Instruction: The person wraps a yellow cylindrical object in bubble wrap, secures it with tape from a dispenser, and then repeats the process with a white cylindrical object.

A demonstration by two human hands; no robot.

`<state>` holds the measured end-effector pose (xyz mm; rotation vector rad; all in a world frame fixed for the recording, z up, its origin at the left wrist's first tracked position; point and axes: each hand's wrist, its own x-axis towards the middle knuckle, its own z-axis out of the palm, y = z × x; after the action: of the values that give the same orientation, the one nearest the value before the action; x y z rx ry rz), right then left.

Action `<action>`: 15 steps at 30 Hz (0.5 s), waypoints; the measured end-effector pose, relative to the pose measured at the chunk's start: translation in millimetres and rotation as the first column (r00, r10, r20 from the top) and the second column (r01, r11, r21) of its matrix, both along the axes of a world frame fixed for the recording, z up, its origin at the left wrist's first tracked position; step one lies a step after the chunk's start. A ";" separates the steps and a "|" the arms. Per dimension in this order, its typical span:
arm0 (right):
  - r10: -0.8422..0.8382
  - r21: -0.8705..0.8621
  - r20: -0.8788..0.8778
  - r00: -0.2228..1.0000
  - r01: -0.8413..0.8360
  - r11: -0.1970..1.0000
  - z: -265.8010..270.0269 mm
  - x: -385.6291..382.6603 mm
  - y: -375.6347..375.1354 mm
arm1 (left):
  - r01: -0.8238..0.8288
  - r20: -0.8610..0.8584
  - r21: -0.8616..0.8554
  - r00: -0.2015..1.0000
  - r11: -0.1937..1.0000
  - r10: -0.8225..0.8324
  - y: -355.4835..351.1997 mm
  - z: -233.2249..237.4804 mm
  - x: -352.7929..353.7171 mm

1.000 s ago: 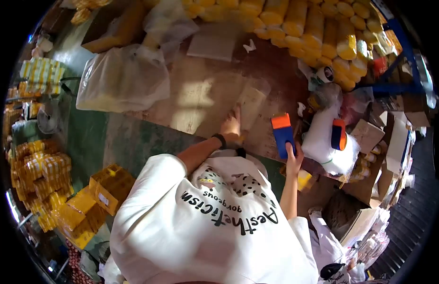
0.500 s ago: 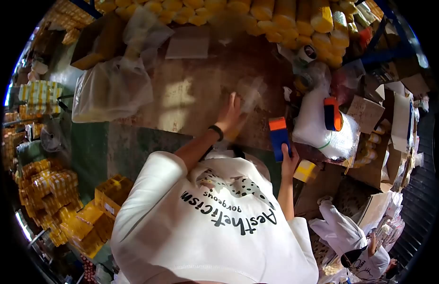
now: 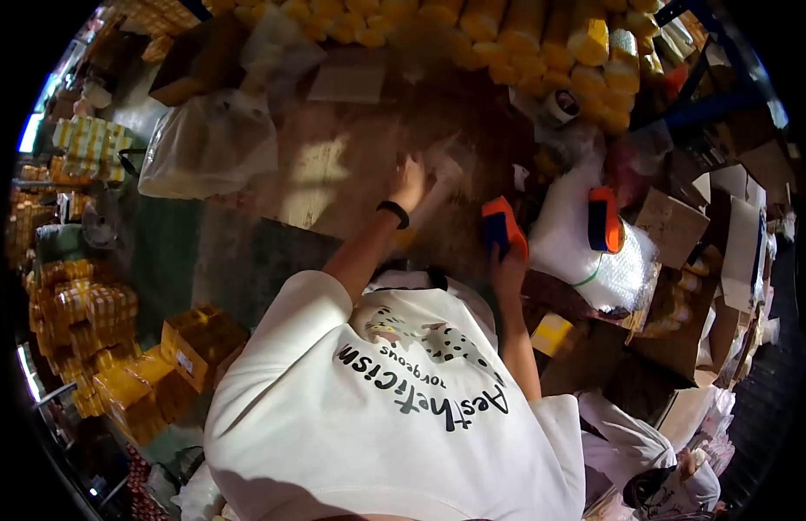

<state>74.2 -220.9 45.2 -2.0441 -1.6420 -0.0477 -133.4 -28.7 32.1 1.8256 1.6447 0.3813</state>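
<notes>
My left hand (image 3: pixel 409 181), with a black band at its wrist, is over the brown table (image 3: pixel 351 130). Its fingers look curled at the edge of a thin clear plastic bag (image 3: pixel 446 169); blur softens the grip. My right hand (image 3: pixel 509 271) is wrapped round the lower end of a blue-and-orange box (image 3: pixel 505 230), tilted at the table's right side. Another blue-and-orange object (image 3: pixel 604 220) rests to the right on a roll of bubble wrap (image 3: pixel 572 226).
A large clear plastic sack (image 3: pixel 212 148) lies at the table's left. Yellow rolls (image 3: pixel 516 35) are stacked along the back. Taped cartons (image 3: pixel 142 391) stand on the floor at left. Another person (image 3: pixel 637 443) is at lower right, near open cardboard boxes (image 3: pixel 737 234).
My left hand has moved slightly left and its fingers have curled; the clear bag shifted with it. My right hand has moved up and left, turning the box so more orange shows.
</notes>
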 end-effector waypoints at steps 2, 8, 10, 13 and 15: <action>-0.092 -0.294 -0.031 0.995 0.079 0.952 -19.4 -7.5 21.1 | 0.028 -0.076 0.009 0.997 1.000 -0.027 -10.9 7.7 0.8; 0.140 -0.094 0.063 0.988 -0.134 0.986 -6.9 -33.6 72.0 | 0.138 -0.222 -0.030 0.965 0.990 -0.141 -38.9 36.1 -3.0; 0.409 0.044 0.005 0.912 -0.409 0.911 0.3 -44.0 93.9 | 0.159 -0.158 0.062 0.976 0.985 -0.147 -43.2 46.5 -2.7; 0.724 -0.004 -0.029 0.689 -0.724 0.690 -16.4 -49.8 123.4 | 0.189 -0.004 0.355 0.980 0.915 -0.201 -48.8 16.9 -9.5; 0.802 -0.019 0.096 0.589 -0.805 0.593 -16.7 -38.3 143.5 | 0.102 0.078 0.384 0.987 0.918 -0.142 -46.7 18.0 -7.0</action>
<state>36.0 -77.4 28.5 -1.0923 -2.4660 0.1568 -140.5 -75.4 50.2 2.1365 1.4481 0.7702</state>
